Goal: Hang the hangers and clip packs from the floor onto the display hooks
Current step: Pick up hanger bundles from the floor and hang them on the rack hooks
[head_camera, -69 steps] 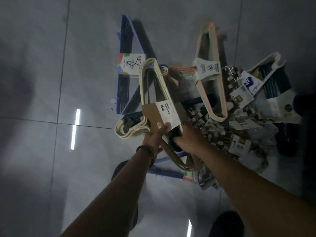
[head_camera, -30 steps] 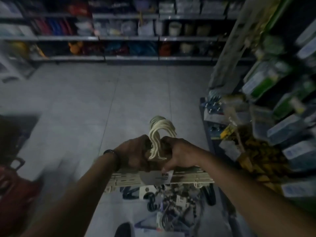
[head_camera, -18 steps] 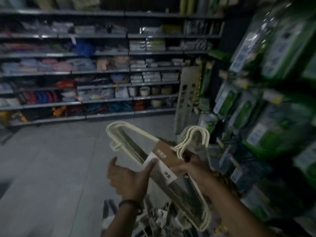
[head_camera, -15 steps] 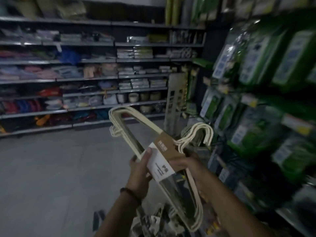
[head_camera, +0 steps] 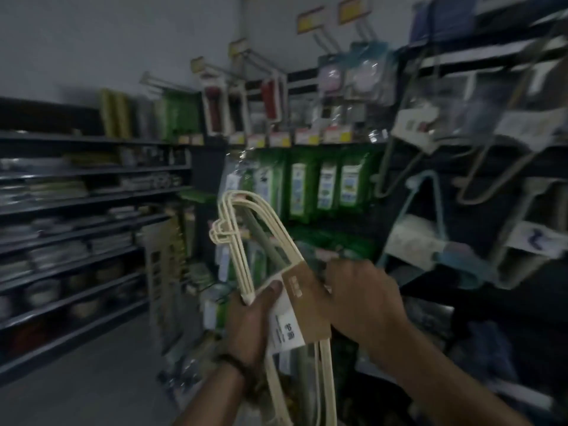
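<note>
Both grips are clamped on the same thing, the cream hanger bundle (head_camera: 242, 241), which is up off the floor and held in front of the display. My left grip (head_camera: 250, 321) holds it from below, with the thumb pressed over the near edge of the cardboard sleeve (head_camera: 302, 305) and the other fingers hidden behind it. A dark wristband (head_camera: 236, 364) sits on that wrist. My right grip (head_camera: 362, 299) shows me only its back, fingers curled over the sleeve's far side, so I cannot see the hanger hooks under it. The bundle stands tilted, one rounded end high to the left, the other dropping past the bottom of the view.

Just beyond, on the right, other hanger packs (head_camera: 415, 123) hang from the rack, a teal hanger (head_camera: 458, 261) among them. Behind the bundle, green packs (head_camera: 325, 186) hang side by side. Above them long display hooks (head_camera: 324, 43) stick out with yellow price tags (head_camera: 307, 15) at their tips — too blurred for me to read. Far left, dark shelves (head_camera: 76, 204) of goods stand over a grey floor (head_camera: 92, 388).
</note>
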Demonstrator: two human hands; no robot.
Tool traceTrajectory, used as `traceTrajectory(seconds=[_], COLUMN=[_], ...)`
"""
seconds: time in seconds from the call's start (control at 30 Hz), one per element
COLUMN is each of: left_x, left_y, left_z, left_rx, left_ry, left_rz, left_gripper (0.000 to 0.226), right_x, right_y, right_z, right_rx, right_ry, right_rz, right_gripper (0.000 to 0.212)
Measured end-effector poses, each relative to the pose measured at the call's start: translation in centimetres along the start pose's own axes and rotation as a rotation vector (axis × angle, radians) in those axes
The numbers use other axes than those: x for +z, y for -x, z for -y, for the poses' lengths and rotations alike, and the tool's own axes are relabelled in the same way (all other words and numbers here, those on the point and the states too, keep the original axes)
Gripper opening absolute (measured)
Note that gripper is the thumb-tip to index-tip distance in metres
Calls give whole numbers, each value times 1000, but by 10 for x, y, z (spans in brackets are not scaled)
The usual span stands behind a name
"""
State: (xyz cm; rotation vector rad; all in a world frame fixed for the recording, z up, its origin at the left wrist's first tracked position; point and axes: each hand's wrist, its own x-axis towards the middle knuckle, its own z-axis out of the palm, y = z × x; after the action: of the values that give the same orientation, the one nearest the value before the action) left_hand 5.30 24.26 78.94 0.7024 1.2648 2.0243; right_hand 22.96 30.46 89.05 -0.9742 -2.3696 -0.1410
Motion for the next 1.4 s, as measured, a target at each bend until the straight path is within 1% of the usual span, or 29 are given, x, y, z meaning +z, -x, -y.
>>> traceTrajectory(seconds=[0.03, 0.07, 0.1, 0.13, 0.2, 0.27, 0.4, 0.43, 0.5, 0.6, 0.63, 0.67, 0.73, 0.8, 0.83, 0.93, 1.03, 1.13, 1.17, 1.23, 1.3, 1.4], left_x=[19, 38, 58, 78, 118, 155, 220, 236, 270, 330, 351, 370, 405, 436, 450, 486, 507, 514, 517, 520, 525, 530], left_y=[2, 6, 12, 17, 33, 49, 80, 86, 92, 100, 103, 106, 113, 119, 125, 134, 127, 115, 111, 100, 92, 81], left_z=[-1, -4, -6, -8, -14, -21, -37, -41, -50, -53, -53, -51, -47, -45, -45, -44, -41, -41, -41, -42, -50, -74], left_rx=[8, 3, 5, 16, 44, 87, 170, 192, 237, 214, 218, 234, 286, 320, 333, 394, 438, 426, 439, 552, 709, 907], left_ry=[-17, -28, -35, -41, -53, -59, -109, -127, -143, -157, -181, -206, -298, -392, -430, -537, -579, -576, -566, -608, -647, -662], left_rz=[32, 68, 107, 140, 204, 289, 446, 465, 505, 594, 605, 612, 615, 625, 634, 660, 699, 756, 735, 622, 540, 484], left_gripper=[69, 77, 86, 89, 79, 65, 60, 64, 79, 106, 107, 101, 101, 100, 94, 67, 53, 33, 23, 12, 17, 38], right_x=[-17, -34, -48, -60, -83, -103, -150, -161, -182, -213, -225, -237, -262, -288, -300, -334, -363, -386, -392, -400, -405, -413], right_y=[-6, -12, -19, -24, -27, -22, -1, 5, 18, 39, 47, 55, 74, 91, 99, 115, 129, 135, 135, 130, 120, 100], right_z=[-7, -15, -23, -32, -52, -77, -133, -146, -173, -218, -234, -250, -281, -306, -316, -348, -371, -388, -395, -410, -423, -433], right_rx=[8, 22, 50, 87, 163, 224, 276, 284, 299, 336, 350, 361, 355, 312, 289, 244, 236, 292, 314, 362, 433, 479], right_ry=[21, 23, 20, 6, -20, -45, -49, -54, -78, -87, -78, -65, -13, 49, 79, 201, 289, 423, 422, 385, 394, 468], right_rz=[-62, -93, -79, -52, -49, -111, -209, -217, -227, -271, -275, -283, -319, -365, -367, -365, -396, -414, -416, -399, -371, -347], right_gripper=[49, 47, 52, 56, 52, 43, 28, 26, 22, 21, 23, 25, 28, 27, 27, 23, 20, 34, 36, 29, 20, 15])
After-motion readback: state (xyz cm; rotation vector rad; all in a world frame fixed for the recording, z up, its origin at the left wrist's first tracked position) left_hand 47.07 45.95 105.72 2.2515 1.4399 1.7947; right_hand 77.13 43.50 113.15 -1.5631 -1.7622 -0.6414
